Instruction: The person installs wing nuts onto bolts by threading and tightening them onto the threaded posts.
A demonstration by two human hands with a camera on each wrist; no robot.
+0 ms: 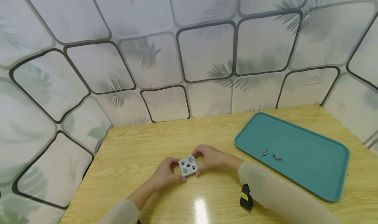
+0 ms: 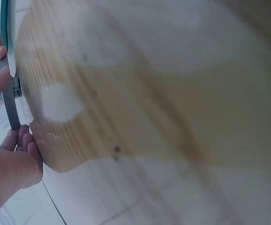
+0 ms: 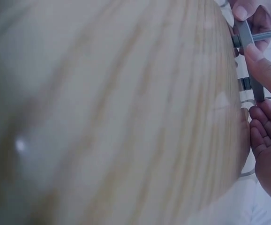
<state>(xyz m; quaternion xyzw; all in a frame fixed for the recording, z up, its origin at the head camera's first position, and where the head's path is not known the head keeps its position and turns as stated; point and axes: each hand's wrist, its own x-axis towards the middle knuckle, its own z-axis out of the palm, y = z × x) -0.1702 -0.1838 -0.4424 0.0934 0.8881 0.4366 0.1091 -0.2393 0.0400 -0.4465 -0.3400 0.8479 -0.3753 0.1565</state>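
In the head view a square, silver metal plate with round holes is held level by both hands. Two bolts stand up through it at opposite corners, one bolt at the far side and the other nearer. My left hand pinches the plate's left side between thumb and fingers; my right hand does the same on the right. From the right wrist, the plate appears edge-on, with bolt heads on its underside and a threaded shank projecting from the top. The left wrist view also catches the plate's edge.
A teal tray lies on the wooden table to the right. On it are two small metal wing nuts, one wing nut left of the other wing nut. A black device hangs by the right sleeve. Patterned fabric walls border the table.
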